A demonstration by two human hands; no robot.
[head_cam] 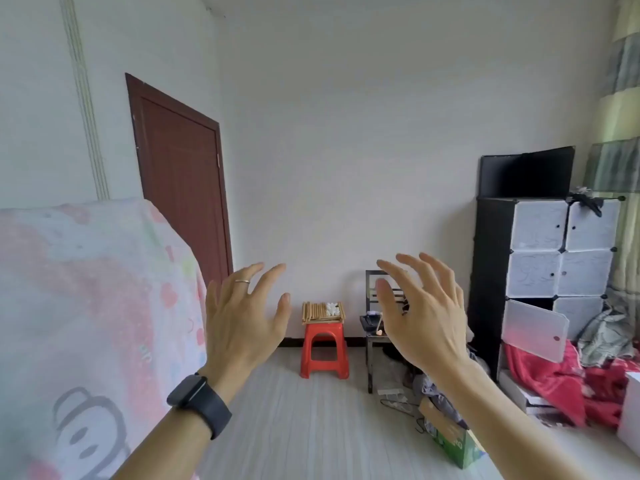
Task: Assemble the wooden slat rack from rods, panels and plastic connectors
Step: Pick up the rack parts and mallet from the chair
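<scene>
Across the room, against the far wall, the kit sits on a red plastic stool (323, 351): a stack of wooden rods (320, 313) with a small heap of white plastic connectors (331, 308) on top. From here I cannot tell whether the panels lie underneath.

My left hand (242, 317) and right hand (422, 317) are both raised in front of me, fingers spread wide and lightly bent, holding nothing. They are well apart from the stool, so by my reckoning no assembly has started.

The trouble I foresee:
- The connectors lie loose on the rods. If I lift the stack at a tilt or knock the stool, they would likely spill and scatter over the floor (294, 427).
- The rods look stacked in crossed layers without any tie, so a one-sided grab could let them slide apart.
- The stool stands just beside a dark chair (369, 341) that has small things on its seat. A wide reach with the right hand could catch it.
- On the right of my path lie wire hangers (398, 403) and a green carton (453, 445), which could snag a foot if I drift that way.
</scene>
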